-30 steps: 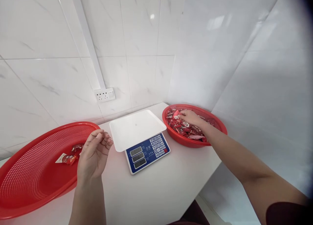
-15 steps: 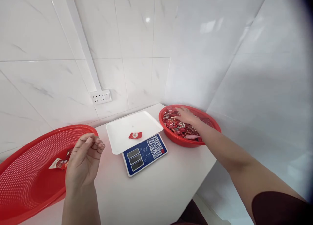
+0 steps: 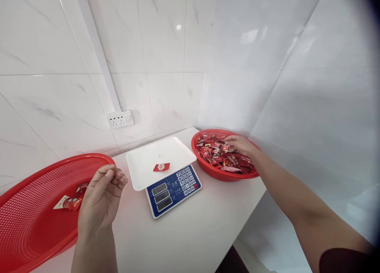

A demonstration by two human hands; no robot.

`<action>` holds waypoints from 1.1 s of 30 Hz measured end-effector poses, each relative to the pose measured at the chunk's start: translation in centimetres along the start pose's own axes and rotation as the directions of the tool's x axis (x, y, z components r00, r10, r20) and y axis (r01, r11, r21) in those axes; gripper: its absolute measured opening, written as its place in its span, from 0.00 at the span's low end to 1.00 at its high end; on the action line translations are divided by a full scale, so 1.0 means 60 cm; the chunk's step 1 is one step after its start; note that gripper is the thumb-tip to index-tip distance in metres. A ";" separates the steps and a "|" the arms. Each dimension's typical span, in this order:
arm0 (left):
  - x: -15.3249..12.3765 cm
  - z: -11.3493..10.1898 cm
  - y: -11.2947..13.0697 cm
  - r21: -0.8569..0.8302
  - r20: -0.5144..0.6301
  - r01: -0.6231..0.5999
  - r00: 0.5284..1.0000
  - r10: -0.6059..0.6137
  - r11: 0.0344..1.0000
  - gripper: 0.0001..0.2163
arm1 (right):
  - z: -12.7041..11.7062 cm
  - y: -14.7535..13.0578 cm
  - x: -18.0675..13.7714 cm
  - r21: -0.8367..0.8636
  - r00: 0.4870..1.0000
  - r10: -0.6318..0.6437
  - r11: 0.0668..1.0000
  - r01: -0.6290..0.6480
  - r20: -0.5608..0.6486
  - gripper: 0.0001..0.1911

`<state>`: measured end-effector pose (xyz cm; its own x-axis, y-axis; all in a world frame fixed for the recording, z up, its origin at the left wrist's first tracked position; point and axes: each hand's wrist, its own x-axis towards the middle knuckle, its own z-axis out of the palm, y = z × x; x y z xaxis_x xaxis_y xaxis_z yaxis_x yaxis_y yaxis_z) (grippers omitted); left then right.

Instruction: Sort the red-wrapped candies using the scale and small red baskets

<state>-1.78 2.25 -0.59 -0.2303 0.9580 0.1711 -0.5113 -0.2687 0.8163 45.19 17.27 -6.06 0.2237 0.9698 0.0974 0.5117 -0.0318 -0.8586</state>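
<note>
A blue electronic scale (image 3: 173, 190) with a white weighing pan (image 3: 148, 164) stands in the middle of the white counter. One small red packet (image 3: 161, 167) lies on the pan. To the right sits a red basket (image 3: 221, 174) heaped with red packets (image 3: 221, 156); my right hand (image 3: 242, 143) rests on that heap at the far side, fingers down among the packets. My left hand (image 3: 102, 198) hovers loosely curled, holding nothing, beside the rim of a large red mesh basket (image 3: 35, 221) that holds a few packets (image 3: 69, 200).
White tiled walls close the corner behind the counter. A wall socket (image 3: 119, 119) with a white cable duct above it sits behind the scale. The counter's edge drops off at the right front, below my right forearm.
A red packet came to lie on the scale pan, which was bare a second ago. My right hand shifted right across the heap. My left hand sank slightly left.
</note>
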 end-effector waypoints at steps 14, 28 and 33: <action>-0.004 0.004 -0.007 0.026 0.079 0.033 0.996 -0.035 0.999 0.07 | 0.078 -0.123 -0.021 0.301 0.979 -0.205 0.932 0.201 -0.018 0.10; -0.009 -0.007 -0.005 0.032 0.164 -0.010 0.986 0.004 0.999 0.04 | 0.205 -0.182 -0.061 -0.094 0.911 -0.358 0.919 0.383 0.205 0.14; -0.005 -0.006 -0.004 0.021 0.147 -0.006 0.989 0.003 1.000 0.05 | 0.082 -0.109 -0.050 -0.098 0.952 -0.305 0.948 0.303 0.003 0.16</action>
<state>-1.88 2.00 -1.03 -0.1076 0.9614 0.2532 -0.4925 -0.2728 0.8265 37.10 15.74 -3.23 0.0544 0.9342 0.3525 0.6342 0.2404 -0.7348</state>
